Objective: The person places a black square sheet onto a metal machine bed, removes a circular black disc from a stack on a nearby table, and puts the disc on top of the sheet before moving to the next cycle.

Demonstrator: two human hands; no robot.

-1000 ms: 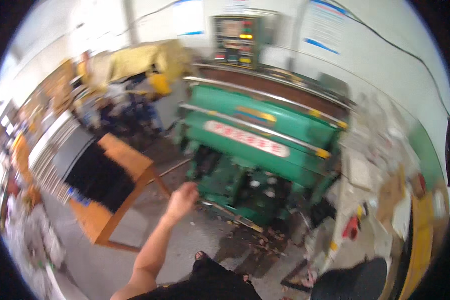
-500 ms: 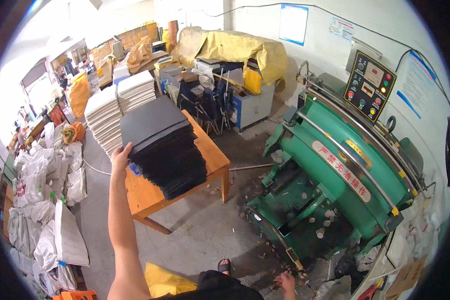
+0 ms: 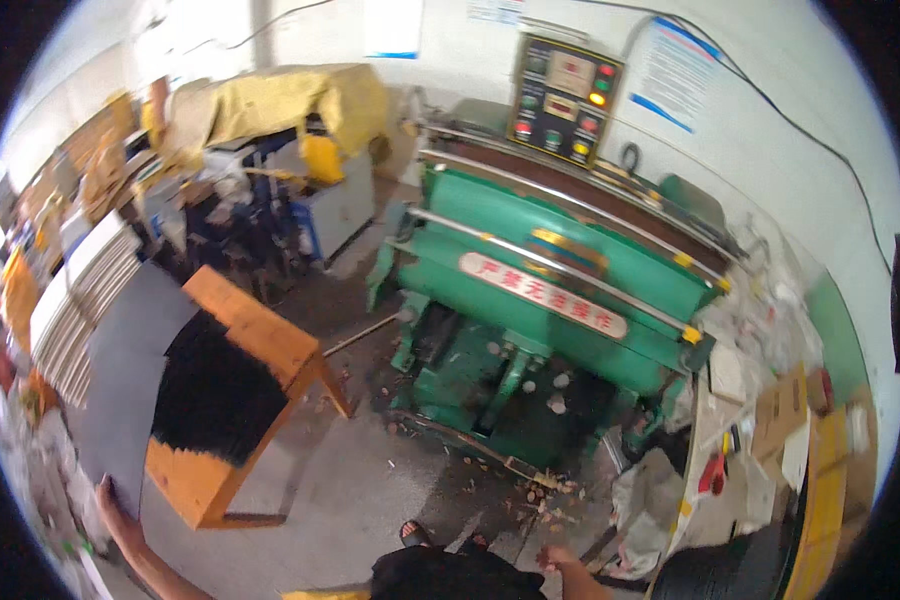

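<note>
While the left hand (image 3: 120,515) pinched the near end of a dark grey sheet (image 3: 120,390), its long axis ran forward from that hand, leaning slightly right toward the black sheet stack (image 3: 220,405) on the wooden surface (image 3: 262,335). Well to its right, the right hand (image 3: 560,557) hung; I could not tell its finger spread.

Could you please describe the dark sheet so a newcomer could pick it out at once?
Left of the big green machine stands an orange wooden table with a black stack on it. The dark grey sheet shows along that stack's left side, its near end in the left hand. Its smooth grey face sets it apart from the ragged black stack.
</note>
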